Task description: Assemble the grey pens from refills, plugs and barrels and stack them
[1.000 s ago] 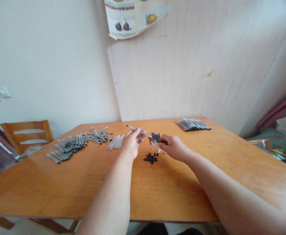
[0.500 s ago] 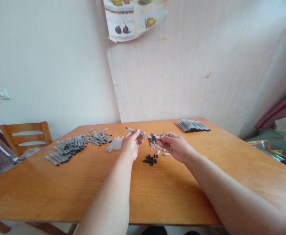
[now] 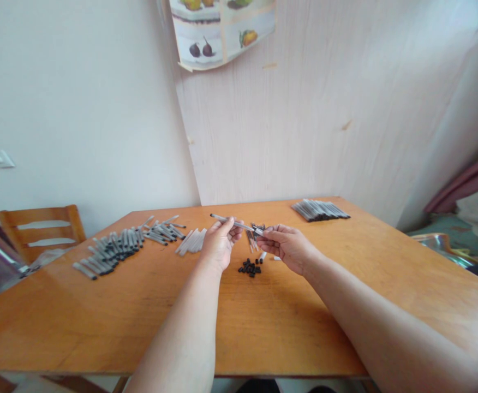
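My left hand (image 3: 219,244) is closed on a slim clear pen (image 3: 241,224), its black end pointing up and left. My right hand (image 3: 288,246) pinches a small whitish piece, which looks like a pen cap (image 3: 259,232), at the pen's other end. The two pieces line up and appear to meet; fingers partly hide the cap. Beneath the hands lie a small heap of black plugs (image 3: 250,268) and a bundle of thin refills (image 3: 252,240), partly covered by my right hand. A few loose white caps (image 3: 262,256) rest beside the plugs.
On the left of the wooden table (image 3: 173,322) lie many black-ended pens (image 3: 110,251), a smaller scattered group (image 3: 163,229) and a row of white barrels (image 3: 190,240). A neat pen stack (image 3: 320,210) sits at the back right. A wooden chair (image 3: 42,226) stands at the left.
My right hand has moved slightly left and down, bringing the cap from just off the pen's end onto or against it. The left hand has barely moved.
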Available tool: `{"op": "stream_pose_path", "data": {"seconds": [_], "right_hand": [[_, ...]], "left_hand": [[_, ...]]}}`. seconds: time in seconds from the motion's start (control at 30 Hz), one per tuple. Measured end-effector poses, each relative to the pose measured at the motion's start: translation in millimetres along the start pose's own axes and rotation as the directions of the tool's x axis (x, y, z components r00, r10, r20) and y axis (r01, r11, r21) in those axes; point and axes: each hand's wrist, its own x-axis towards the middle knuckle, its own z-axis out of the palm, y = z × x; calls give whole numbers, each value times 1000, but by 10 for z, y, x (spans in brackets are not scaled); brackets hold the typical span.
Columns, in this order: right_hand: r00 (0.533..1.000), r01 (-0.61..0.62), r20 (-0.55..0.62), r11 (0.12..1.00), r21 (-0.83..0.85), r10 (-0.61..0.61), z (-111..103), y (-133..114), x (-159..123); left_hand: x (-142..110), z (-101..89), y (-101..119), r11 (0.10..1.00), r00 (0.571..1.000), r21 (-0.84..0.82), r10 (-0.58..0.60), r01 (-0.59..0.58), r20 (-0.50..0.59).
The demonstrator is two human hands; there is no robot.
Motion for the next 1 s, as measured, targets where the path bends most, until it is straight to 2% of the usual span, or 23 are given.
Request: {"op": "stream_pose_path", "data": {"seconds": [0.3, 0.6, 1.0], "right_hand": [[1000, -15, 9, 1000, -2, 15, 38, 19, -11], [996, 76, 44, 997, 17, -76, -20, 68, 36], [994, 110, 18, 993, -33, -110, -33, 49, 17]], "left_hand": [[-5, 22, -49, 999, 999, 35, -13, 12, 34], [-4, 30, -84, 995, 998, 94, -26, 21, 52], [-32, 45, -96, 992, 996, 122, -41, 31, 81]]}}
